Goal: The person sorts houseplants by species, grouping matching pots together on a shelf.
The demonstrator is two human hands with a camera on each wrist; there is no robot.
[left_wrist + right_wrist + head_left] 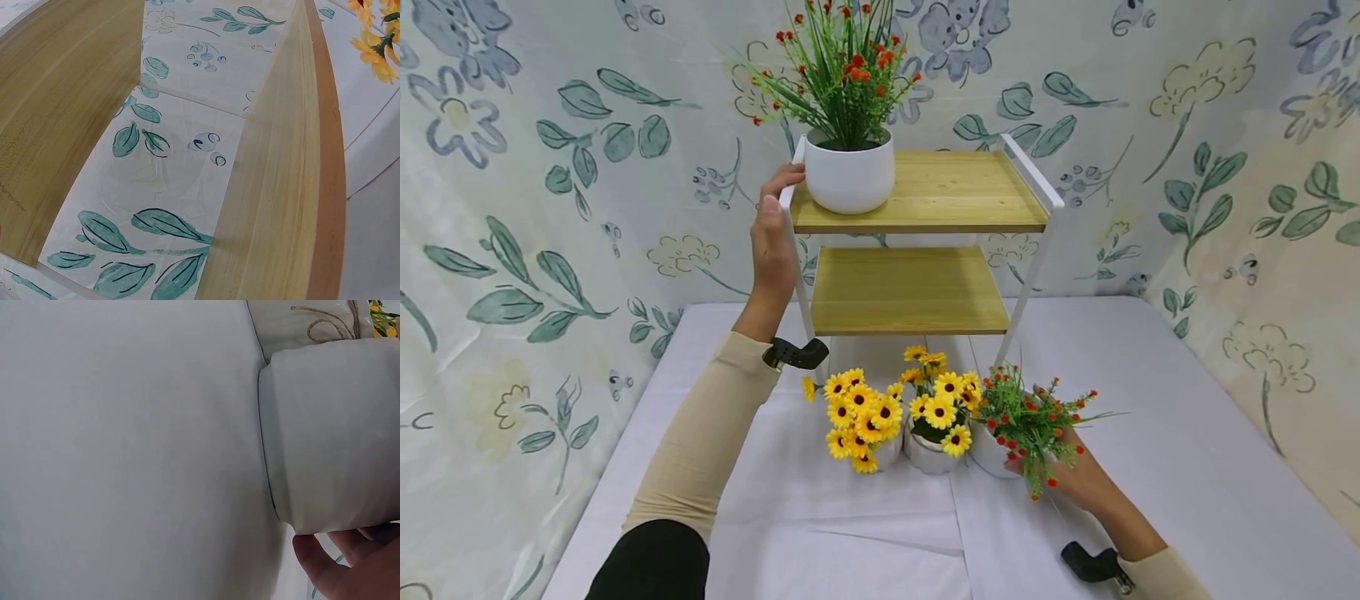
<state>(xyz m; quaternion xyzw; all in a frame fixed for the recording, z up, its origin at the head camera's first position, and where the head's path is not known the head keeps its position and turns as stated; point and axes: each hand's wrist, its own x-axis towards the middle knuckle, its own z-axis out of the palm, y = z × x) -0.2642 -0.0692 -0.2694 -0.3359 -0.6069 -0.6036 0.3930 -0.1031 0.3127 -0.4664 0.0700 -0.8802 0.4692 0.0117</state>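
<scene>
At the upper left corner of a two-tier shelf (970, 187), my left hand (775, 242) holds the white side frame, fingertips close to a round white pot (850, 179) of grass and red flowers. Below, my right hand (1067, 471) grips a white pot (337, 437) with small red flowers (1030, 417), at the right end of a row on the table. In the right wrist view, thumb and fingers lie against that pot's side; leaves hide part of the hand in the head view. The left wrist view shows the shelf boards (275, 187), with the left hand almost wholly out of frame.
Two pots of yellow sunflowers, one on the left (861, 417) and one in the middle (928, 454), stand beside the red-flowered pot, before the shelf. The lower board (910, 292) is yellowish wood. A white cloth (880, 550) covers the table; a floral curtain (625, 192) hangs behind.
</scene>
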